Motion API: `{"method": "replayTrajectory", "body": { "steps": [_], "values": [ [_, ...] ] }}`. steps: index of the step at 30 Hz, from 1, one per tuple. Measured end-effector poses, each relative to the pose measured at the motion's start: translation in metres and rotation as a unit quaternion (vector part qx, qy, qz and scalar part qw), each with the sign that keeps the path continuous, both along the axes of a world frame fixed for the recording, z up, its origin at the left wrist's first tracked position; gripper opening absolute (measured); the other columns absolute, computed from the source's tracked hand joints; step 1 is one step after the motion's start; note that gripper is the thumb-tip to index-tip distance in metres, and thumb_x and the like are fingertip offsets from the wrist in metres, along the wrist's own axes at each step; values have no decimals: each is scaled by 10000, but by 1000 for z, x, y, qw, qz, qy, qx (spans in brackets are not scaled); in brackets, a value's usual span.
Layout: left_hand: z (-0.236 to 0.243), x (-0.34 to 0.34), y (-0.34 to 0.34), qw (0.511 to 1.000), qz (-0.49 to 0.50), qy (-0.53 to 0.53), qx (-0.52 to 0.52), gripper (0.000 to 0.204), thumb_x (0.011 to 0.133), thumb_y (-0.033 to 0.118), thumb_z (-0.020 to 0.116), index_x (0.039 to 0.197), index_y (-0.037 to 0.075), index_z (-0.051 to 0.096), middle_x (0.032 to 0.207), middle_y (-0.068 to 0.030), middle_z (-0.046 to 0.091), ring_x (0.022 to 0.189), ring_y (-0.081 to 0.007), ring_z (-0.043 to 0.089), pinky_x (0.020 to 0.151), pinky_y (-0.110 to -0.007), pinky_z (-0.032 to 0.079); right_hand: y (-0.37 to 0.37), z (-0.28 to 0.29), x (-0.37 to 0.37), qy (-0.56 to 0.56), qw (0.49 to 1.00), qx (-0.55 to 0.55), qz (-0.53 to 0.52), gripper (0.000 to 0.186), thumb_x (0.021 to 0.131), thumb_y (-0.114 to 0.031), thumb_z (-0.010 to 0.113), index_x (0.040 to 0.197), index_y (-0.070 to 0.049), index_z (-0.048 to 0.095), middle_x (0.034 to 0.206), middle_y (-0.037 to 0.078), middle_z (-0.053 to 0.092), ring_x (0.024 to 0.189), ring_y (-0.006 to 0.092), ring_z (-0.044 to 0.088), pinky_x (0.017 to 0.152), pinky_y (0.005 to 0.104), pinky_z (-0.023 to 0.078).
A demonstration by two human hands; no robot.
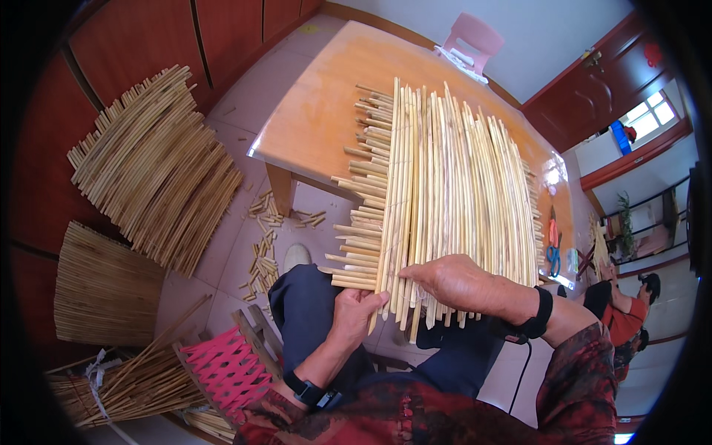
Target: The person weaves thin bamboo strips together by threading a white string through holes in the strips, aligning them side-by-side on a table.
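Note:
A mat of pale reed stalks lies on the wooden table in front of me. Its upper layer of stalks runs away from me over crosswise stalks, whose ends stick out at the left. At the mat's near left corner, my left hand is closed, thumb and fingers pinching the near end of an outer stalk. Just to its right, my right hand rests over the near ends with its fingers curled in and the fingertips against the stalks. Whatever it grips is hidden beneath it.
Two finished-looking reed mats lean at the left by red-brown cabinets. Cut stalk pieces litter the floor. A reed bundle and pink-webbed stool are near left. Blue-handled scissors lie at the table's right; people sit beyond.

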State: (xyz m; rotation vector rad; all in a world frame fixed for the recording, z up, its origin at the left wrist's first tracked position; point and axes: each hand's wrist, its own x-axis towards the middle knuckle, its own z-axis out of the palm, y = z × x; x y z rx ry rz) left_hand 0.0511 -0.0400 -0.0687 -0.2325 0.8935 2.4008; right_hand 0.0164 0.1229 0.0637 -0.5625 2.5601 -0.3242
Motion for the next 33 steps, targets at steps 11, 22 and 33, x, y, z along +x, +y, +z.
{"method": "replayTrajectory", "body": {
  "steps": [11, 22, 33],
  "values": [
    [-8, 0, 1, 999, 2, 24, -31, 316, 753, -34, 596, 1065, -33, 540, 994, -57, 596, 870, -99, 564, 785, -238, 445, -7, 11, -2, 15, 999, 31, 18, 220, 758, -64, 486, 935, -69, 617, 745, 165, 619, 704, 319, 613, 581, 418, 473],
    [-2, 1, 1, 1000, 8, 15, -19, 327, 752, -24, 604, 1070, -19, 534, 990, -48, 592, 872, -95, 560, 786, -235, 441, -9, 14, -5, 23, 997, 50, 44, 193, 753, -79, 493, 910, -49, 601, 712, 156, 604, 710, 313, 611, 581, 415, 470],
    [-1, 1, 1, 999, 14, 23, -34, 317, 750, -19, 610, 1059, -17, 542, 963, -30, 590, 831, -75, 545, 740, -216, 432, -21, 23, -13, 41, 991, 91, 87, 77, 678, -49, 514, 727, -23, 568, 660, 151, 585, 672, 310, 609, 535, 410, 472]
  ]
}}
